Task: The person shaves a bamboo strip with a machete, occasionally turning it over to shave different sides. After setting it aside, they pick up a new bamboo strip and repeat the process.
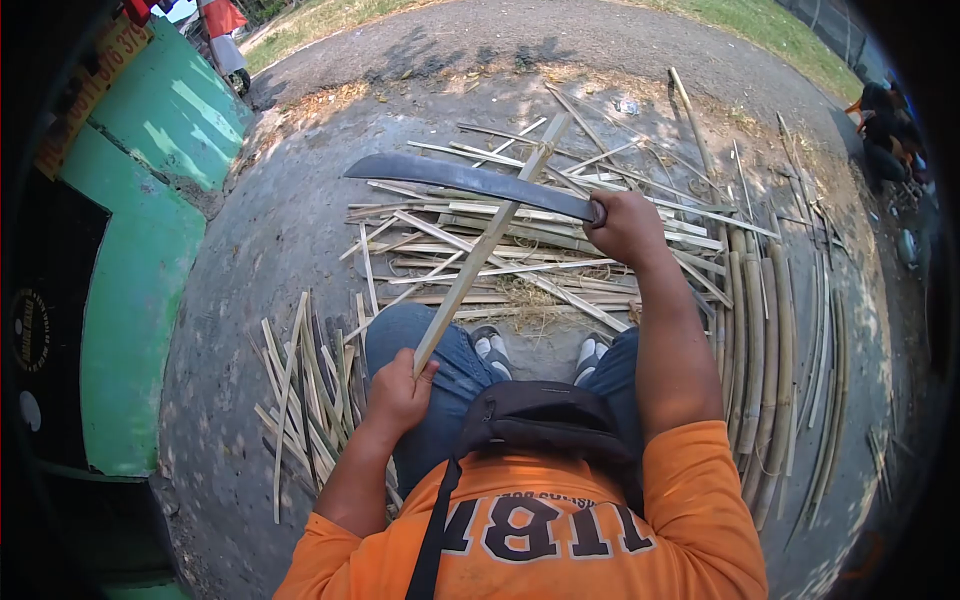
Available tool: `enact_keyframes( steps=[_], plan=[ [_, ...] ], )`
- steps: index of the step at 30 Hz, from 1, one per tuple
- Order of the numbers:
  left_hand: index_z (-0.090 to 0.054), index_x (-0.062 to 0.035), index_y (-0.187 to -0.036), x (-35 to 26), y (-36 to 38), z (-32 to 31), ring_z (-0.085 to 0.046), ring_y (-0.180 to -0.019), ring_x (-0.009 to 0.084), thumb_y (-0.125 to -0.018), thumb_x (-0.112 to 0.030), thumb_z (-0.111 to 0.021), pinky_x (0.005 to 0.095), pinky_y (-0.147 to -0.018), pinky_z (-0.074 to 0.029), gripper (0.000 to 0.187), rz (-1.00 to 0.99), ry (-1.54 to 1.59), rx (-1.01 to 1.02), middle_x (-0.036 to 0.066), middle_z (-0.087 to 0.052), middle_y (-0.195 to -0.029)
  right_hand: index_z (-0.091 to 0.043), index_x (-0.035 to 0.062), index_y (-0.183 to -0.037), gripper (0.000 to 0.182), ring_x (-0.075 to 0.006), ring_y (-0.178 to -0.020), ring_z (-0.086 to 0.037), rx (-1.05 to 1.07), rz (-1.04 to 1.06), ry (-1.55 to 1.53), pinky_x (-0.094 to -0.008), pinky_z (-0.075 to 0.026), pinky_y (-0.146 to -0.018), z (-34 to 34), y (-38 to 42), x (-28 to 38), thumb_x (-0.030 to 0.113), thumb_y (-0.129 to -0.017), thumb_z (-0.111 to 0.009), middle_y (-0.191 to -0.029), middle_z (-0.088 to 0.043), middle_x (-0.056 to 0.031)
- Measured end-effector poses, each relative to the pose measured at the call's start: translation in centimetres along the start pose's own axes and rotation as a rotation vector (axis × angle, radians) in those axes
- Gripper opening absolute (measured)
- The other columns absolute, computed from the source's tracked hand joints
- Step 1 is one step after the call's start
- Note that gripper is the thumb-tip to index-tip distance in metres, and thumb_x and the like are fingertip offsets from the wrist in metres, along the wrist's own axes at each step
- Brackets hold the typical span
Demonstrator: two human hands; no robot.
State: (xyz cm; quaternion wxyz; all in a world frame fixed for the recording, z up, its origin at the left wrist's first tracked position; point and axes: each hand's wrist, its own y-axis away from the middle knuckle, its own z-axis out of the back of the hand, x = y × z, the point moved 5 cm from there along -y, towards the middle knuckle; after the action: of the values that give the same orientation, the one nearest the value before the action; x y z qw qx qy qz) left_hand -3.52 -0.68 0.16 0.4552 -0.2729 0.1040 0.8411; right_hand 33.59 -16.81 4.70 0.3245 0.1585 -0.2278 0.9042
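My left hand [400,393] is closed round the lower end of a long bamboo strip [463,283], which slants up and away to the right. In my right hand [627,228] is the handle of a machete [470,181], its broad dark blade pointing left. The blade crosses over the upper part of the strip in this view. Near the strip's far end, some frayed fibre [541,150] sticks out. Beneath both hands, a loose pile of split bamboo strips [510,272] covers the ground before my feet.
Thicker bamboo poles [767,350] lie side by side on the right. More thin strips [290,400] are heaped to my left. A green wall [140,330] stands at the far left. A person [887,135] is low down at the right edge. Beyond the pile runs a road [520,45].
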Motion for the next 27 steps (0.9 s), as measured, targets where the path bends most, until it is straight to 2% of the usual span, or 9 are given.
enact_keyframes(
  steps=[1,5,8,13,16,17,21,27],
  plan=[
    [-0.053,-0.0012,-0.092,0.0,0.0,-0.1,-0.064,-0.078,0.0537,-0.105,-0.039,-0.061,0.0577,-0.064,-0.048,0.040,-0.011,-0.002,0.010,0.028,-0.065,-0.076,-0.072,0.0100,-0.085,0.014,-0.0418,-0.079,-0.069,-0.017,-0.118,-0.043,-0.0526,-0.056,-0.073,0.0,-0.5,-1.4,0.022,-0.083,-0.065,-0.082,-0.072,-0.0179],
    [-0.053,-0.0009,-0.092,-0.6,-0.5,0.0,-0.063,-0.078,0.0541,-0.105,-0.038,-0.061,0.0579,-0.064,-0.048,0.040,0.006,-0.014,0.040,0.029,-0.064,-0.076,-0.072,0.0091,-0.086,0.015,-0.0427,-0.079,-0.069,-0.022,-0.183,-0.075,-0.0524,-0.055,-0.074,-0.9,-0.2,-2.8,0.022,-0.083,-0.065,-0.080,-0.071,-0.0191],
    [-0.053,-0.0008,-0.092,-0.7,-0.4,0.0,-0.063,-0.078,0.0544,-0.105,-0.038,-0.061,0.0581,-0.064,-0.048,0.041,0.013,-0.003,0.035,0.029,-0.064,-0.076,-0.072,0.0092,-0.084,0.014,-0.0422,-0.079,-0.069,-0.017,-0.047,-0.120,-0.0532,-0.055,-0.074,-0.1,0.3,-0.6,0.022,-0.082,-0.066,-0.079,-0.071,-0.0182],
    [-0.053,-0.0010,-0.091,-0.3,-0.2,-0.1,-0.063,-0.077,0.0544,-0.105,-0.038,-0.061,0.0585,-0.063,-0.048,0.041,-0.005,0.011,0.010,0.029,-0.064,-0.075,-0.073,0.0100,-0.082,0.013,-0.0417,-0.079,-0.069,0.085,0.109,0.006,-0.0526,-0.056,-0.074,-0.8,1.2,2.9,0.022,-0.081,-0.068,-0.078,-0.071,-0.0178],
    [-0.052,-0.0012,-0.090,-0.1,0.1,0.0,-0.063,-0.076,0.0542,-0.104,-0.038,-0.062,0.0587,-0.062,-0.047,0.040,-0.020,0.011,-0.005,0.028,-0.064,-0.074,-0.073,0.0085,-0.084,0.017,-0.0421,-0.079,-0.069,0.038,-0.021,-0.057,-0.0519,-0.056,-0.074,-1.1,-0.2,-0.4,0.025,-0.082,-0.069,-0.080,-0.071,-0.0190],
    [-0.052,-0.0013,-0.090,-0.1,0.2,0.0,-0.063,-0.076,0.0541,-0.104,-0.038,-0.062,0.0588,-0.062,-0.047,0.040,-0.011,-0.009,0.004,0.028,-0.064,-0.074,-0.073,0.0064,-0.086,0.022,-0.0427,-0.079,-0.069,0.018,-0.122,-0.122,-0.0511,-0.055,-0.073,-0.9,-0.4,-1.7,0.028,-0.083,-0.070,-0.081,-0.071,-0.0212],
    [-0.052,-0.0014,-0.090,-0.3,-0.3,-0.1,-0.063,-0.076,0.0540,-0.104,-0.038,-0.061,0.0589,-0.062,-0.047,0.040,-0.007,-0.026,0.025,0.028,-0.064,-0.074,-0.073,0.0054,-0.087,0.024,-0.0433,-0.080,-0.069,-0.011,-0.195,-0.185,-0.0509,-0.055,-0.073,-1.1,-0.3,-2.7,0.028,-0.082,-0.071,-0.081,-0.071,-0.0222],
    [-0.053,-0.0011,-0.091,-0.6,-0.3,-0.1,-0.063,-0.077,0.0538,-0.105,-0.038,-0.061,0.0583,-0.063,-0.048,0.040,0.009,0.004,0.017,0.028,-0.064,-0.075,-0.072,0.0091,-0.083,0.017,-0.0410,-0.080,-0.069,0.089,0.034,-0.052,-0.0521,-0.056,-0.074,-1.9,1.2,1.7,0.025,-0.080,-0.068,-0.080,-0.071,-0.0176]
  ],
)
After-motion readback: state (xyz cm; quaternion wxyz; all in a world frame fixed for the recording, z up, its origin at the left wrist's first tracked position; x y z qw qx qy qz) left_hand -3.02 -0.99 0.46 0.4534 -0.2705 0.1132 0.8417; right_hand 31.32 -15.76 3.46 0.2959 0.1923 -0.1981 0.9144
